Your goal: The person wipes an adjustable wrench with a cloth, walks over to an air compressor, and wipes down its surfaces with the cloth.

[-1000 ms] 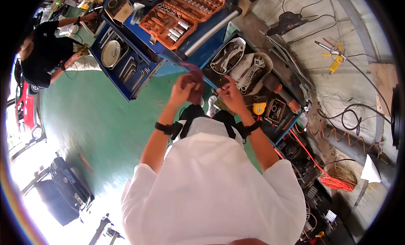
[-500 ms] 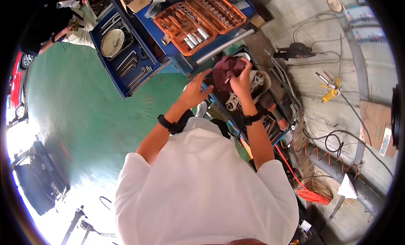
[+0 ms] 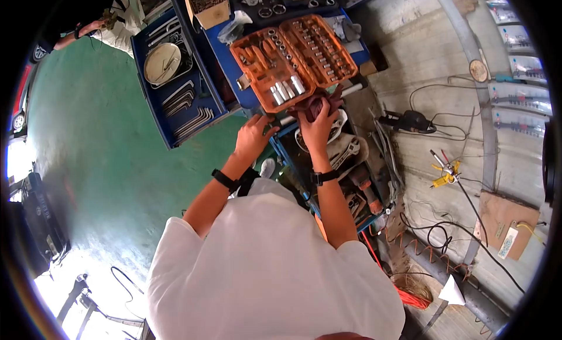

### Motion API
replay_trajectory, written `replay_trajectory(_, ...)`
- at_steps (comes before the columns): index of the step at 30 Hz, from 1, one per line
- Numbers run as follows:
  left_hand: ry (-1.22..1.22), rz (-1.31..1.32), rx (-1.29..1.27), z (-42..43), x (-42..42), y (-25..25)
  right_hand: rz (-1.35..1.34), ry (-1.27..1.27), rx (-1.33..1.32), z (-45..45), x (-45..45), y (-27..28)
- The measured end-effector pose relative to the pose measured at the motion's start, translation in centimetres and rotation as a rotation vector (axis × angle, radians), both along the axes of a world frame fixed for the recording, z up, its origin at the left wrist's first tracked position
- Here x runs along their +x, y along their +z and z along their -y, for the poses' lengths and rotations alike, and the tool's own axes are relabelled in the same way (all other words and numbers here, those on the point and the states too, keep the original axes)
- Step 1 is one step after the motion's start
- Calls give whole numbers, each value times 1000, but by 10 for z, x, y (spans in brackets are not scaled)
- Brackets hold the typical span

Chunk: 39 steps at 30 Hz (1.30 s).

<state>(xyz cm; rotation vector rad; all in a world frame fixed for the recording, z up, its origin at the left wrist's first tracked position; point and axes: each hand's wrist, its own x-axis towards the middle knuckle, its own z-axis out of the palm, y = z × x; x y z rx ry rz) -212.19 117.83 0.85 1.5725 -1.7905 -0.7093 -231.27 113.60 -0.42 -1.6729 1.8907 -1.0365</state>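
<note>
My right hand [image 3: 317,128] is closed on a crumpled maroon rag [image 3: 315,107], pressing it at the push handle [image 3: 290,120] of a blue tool cabinet [image 3: 249,100]. Part of the handle is hidden behind the rag. At the handle's left end, my left hand [image 3: 253,138] has its fingers bent over the corner, thumb on the near side. An open orange socket set case [image 3: 275,108] lies on the cabinet top just beyond both hands, with sockets and pliers in it. Below my right hand, a lower tray holds an adjustable wrench [image 3: 345,154] and a power tool with an orange end [image 3: 366,190].
At left, an open blue drawer [image 3: 170,138] holds hex keys [image 3: 196,122] and a round dish [image 3: 163,63]. A cardboard box [image 3: 212,15] sits on the cabinet. Cables [image 3: 448,223] run along the wall at right. Another person's hand [image 3: 91,28] is at upper left.
My right hand has carried the rag from over the lower tray up to the cabinet handle. My left hand has gone from spread fingers to bent ones at the handle's end. The view has shifted.
</note>
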Motion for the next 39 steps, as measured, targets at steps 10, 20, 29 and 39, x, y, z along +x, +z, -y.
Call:
replay_trajectory(10,-8,46,38,3,5,-5,-66,-322,-90,68,-49,-14)
replay_trajectory(20,52,-27,92,-3,0,-8,122,-399,89,17,12,5)
replay_trajectory(29,-56,-96,99,-17,7,-17,243,49,-115,-84,57,-26)
replay_trajectory(39,-214,-713,833,-86,-7,-22,-23,318,19,-107,31,0)
